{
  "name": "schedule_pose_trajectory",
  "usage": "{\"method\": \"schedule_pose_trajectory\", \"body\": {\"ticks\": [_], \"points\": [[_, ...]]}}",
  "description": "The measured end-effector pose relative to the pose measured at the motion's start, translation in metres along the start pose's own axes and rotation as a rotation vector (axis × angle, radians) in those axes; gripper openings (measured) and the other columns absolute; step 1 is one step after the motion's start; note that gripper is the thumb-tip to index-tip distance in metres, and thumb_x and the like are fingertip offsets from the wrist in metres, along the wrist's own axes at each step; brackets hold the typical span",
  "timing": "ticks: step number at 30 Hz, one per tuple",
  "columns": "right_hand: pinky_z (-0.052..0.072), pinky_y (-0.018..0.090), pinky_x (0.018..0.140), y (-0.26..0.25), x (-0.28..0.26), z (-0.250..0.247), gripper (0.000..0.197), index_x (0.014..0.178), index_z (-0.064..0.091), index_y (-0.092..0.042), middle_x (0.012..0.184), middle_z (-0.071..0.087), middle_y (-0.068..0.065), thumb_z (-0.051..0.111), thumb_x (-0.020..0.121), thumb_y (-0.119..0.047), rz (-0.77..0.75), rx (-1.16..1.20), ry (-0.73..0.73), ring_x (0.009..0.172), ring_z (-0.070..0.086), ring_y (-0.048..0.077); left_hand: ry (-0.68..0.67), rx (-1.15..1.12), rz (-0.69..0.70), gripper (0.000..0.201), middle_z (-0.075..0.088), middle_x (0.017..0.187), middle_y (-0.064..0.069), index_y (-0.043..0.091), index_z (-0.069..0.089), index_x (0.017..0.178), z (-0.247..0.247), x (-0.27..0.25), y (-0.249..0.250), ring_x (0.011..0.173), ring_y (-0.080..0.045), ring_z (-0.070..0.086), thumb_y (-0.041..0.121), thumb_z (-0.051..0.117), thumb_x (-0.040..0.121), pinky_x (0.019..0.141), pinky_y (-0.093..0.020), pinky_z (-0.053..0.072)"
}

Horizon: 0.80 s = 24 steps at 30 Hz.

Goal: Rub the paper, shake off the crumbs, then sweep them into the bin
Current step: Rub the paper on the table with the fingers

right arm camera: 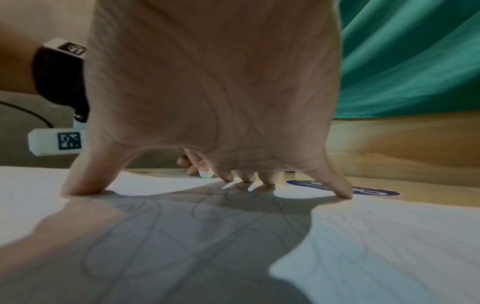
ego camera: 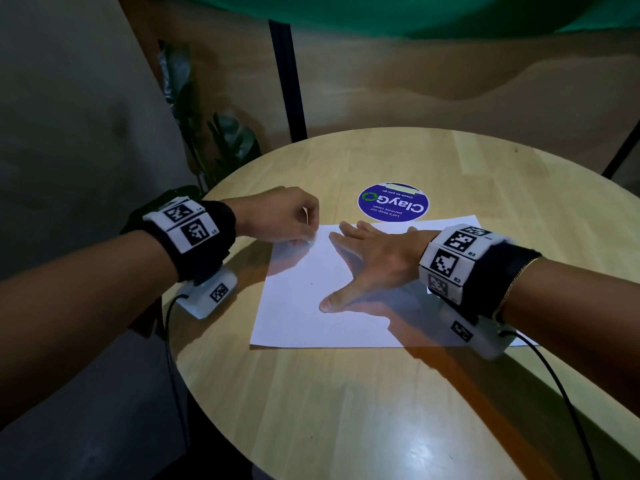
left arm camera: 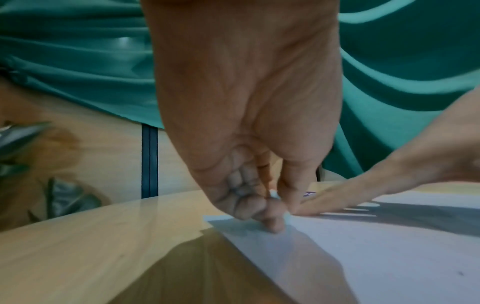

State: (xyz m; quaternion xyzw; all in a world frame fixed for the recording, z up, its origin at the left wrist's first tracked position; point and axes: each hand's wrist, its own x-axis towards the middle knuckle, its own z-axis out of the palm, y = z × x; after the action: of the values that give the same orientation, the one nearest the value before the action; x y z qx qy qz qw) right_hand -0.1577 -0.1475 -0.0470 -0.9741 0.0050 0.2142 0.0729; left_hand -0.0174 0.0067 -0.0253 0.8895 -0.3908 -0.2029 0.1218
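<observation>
A white paper sheet (ego camera: 311, 313) lies on the round wooden table (ego camera: 346, 410). Faint pencil scribbles (right arm camera: 207, 211) show on the sheet (right arm camera: 389, 236) under my palm in the right wrist view. My left hand (ego camera: 291, 220) is curled at the sheet's far left corner and pinches a small white eraser (ego camera: 307, 216), whose tip (right arm camera: 206, 174) is down at the paper (left arm camera: 376, 257). The left hand's knuckles (left arm camera: 259, 205) sit low over that corner. My right hand (ego camera: 374, 258) lies flat on the sheet, its spread fingertips (right arm camera: 342, 193) pressing down.
A round blue sticker (ego camera: 393, 202) is on the table just beyond the paper. A leafy plant (ego camera: 221, 140) stands off the table's far left edge. Black cables (ego camera: 571, 393) trail from both wrist cameras. Green cloth (left arm camera: 415, 61) hangs behind. No bin is in view.
</observation>
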Motion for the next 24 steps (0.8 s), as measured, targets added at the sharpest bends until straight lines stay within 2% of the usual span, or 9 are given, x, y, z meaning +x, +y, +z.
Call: {"method": "schedule_pose_trajectory", "body": {"ticks": [2, 5, 9, 12, 14, 17, 19, 21, 24], "points": [[0.012, 0.064, 0.121, 0.0, 0.001, 0.0, 0.116, 0.169, 0.008, -0.028, 0.176, -0.001, -0.014, 0.063, 0.082, -0.083, 0.003, -0.002, 0.0, 0.162, -0.004, 0.013, -0.018, -0.006, 0.02, 0.004, 0.081, 0.084, 0.003, 0.016, 0.069, 0.1, 0.003, -0.002, 0.0, 0.077, -0.012, 0.071, 0.019, 0.072, 0.1, 0.077, -0.027, 0.056], [0.008, 0.069, 0.121, 0.0, 0.004, -0.001, 0.121, 0.17, 0.002, -0.032, 0.176, -0.009, -0.014, 0.064, 0.08, -0.085, 0.004, 0.017, -0.028, 0.162, -0.011, 0.013, -0.217, -0.094, 0.042, 0.008, 0.08, 0.084, -0.001, 0.013, 0.072, 0.101, 0.003, -0.009, 0.005, 0.074, -0.009, 0.068, 0.02, 0.076, 0.1, 0.075, -0.024, 0.055], [0.01, 0.069, 0.12, 0.003, 0.005, 0.001, 0.124, 0.168, 0.004, -0.03, 0.175, -0.006, -0.017, 0.062, 0.077, -0.089, -0.01, -0.007, -0.022, 0.161, -0.009, 0.011, -0.029, 0.008, 0.027, 0.005, 0.082, 0.09, -0.001, 0.017, 0.068, 0.101, 0.001, -0.003, 0.002, 0.082, -0.014, 0.072, 0.021, 0.072, 0.102, 0.08, -0.027, 0.056], [0.004, 0.073, 0.12, 0.004, 0.008, 0.001, 0.128, 0.168, -0.005, -0.037, 0.175, -0.016, -0.017, 0.063, 0.074, -0.091, -0.006, 0.009, -0.054, 0.161, -0.017, 0.01, -0.207, -0.046, 0.051, 0.01, 0.082, 0.088, -0.008, 0.009, 0.066, 0.103, 0.006, -0.009, 0.008, 0.073, -0.01, 0.068, 0.016, 0.074, 0.1, 0.073, -0.019, 0.054], [0.004, 0.072, 0.121, 0.004, 0.007, 0.001, 0.128, 0.169, -0.004, -0.036, 0.175, -0.015, -0.016, 0.063, 0.074, -0.091, 0.0, 0.007, -0.041, 0.161, -0.016, 0.01, -0.252, -0.04, 0.04, 0.011, 0.082, 0.086, -0.006, 0.009, 0.068, 0.103, 0.001, -0.01, 0.01, 0.073, -0.012, 0.068, 0.017, 0.075, 0.1, 0.076, -0.025, 0.055], [0.009, 0.067, 0.122, 0.004, 0.005, 0.001, 0.125, 0.169, 0.003, -0.03, 0.176, -0.007, -0.015, 0.063, 0.076, -0.089, -0.011, -0.007, -0.017, 0.162, -0.009, 0.012, -0.119, 0.037, 0.029, 0.009, 0.084, 0.093, -0.004, 0.015, 0.066, 0.103, -0.003, -0.009, 0.007, 0.081, -0.016, 0.073, 0.02, 0.073, 0.102, 0.087, -0.04, 0.061], [0.009, 0.068, 0.121, 0.004, 0.008, 0.001, 0.127, 0.169, 0.001, -0.033, 0.176, -0.008, -0.014, 0.065, 0.074, -0.089, -0.007, 0.008, -0.038, 0.162, -0.011, 0.013, -0.22, -0.004, 0.064, 0.011, 0.083, 0.091, -0.007, 0.015, 0.065, 0.101, 0.001, -0.014, 0.009, 0.078, -0.019, 0.071, 0.019, 0.074, 0.102, 0.084, -0.039, 0.06], [0.005, 0.07, 0.122, 0.004, 0.008, 0.001, 0.13, 0.169, -0.004, -0.036, 0.176, -0.015, -0.013, 0.066, 0.073, -0.089, 0.007, 0.022, -0.054, 0.161, -0.017, 0.013, -0.362, -0.032, 0.072, 0.01, 0.08, 0.083, -0.002, 0.015, 0.067, 0.102, 0.003, -0.021, 0.013, 0.071, -0.011, 0.067, 0.02, 0.076, 0.102, 0.077, -0.028, 0.055], [0.003, 0.065, 0.124, 0.002, 0.006, 0.001, 0.128, 0.169, -0.003, -0.033, 0.176, -0.016, -0.013, 0.065, 0.076, -0.087, 0.009, 0.019, -0.039, 0.161, -0.018, 0.012, -0.205, 0.079, 0.062, 0.007, 0.08, 0.088, 0.007, 0.019, 0.07, 0.105, -0.003, -0.019, 0.008, 0.077, -0.003, 0.071, 0.026, 0.072, 0.104, 0.077, -0.026, 0.054]]}}
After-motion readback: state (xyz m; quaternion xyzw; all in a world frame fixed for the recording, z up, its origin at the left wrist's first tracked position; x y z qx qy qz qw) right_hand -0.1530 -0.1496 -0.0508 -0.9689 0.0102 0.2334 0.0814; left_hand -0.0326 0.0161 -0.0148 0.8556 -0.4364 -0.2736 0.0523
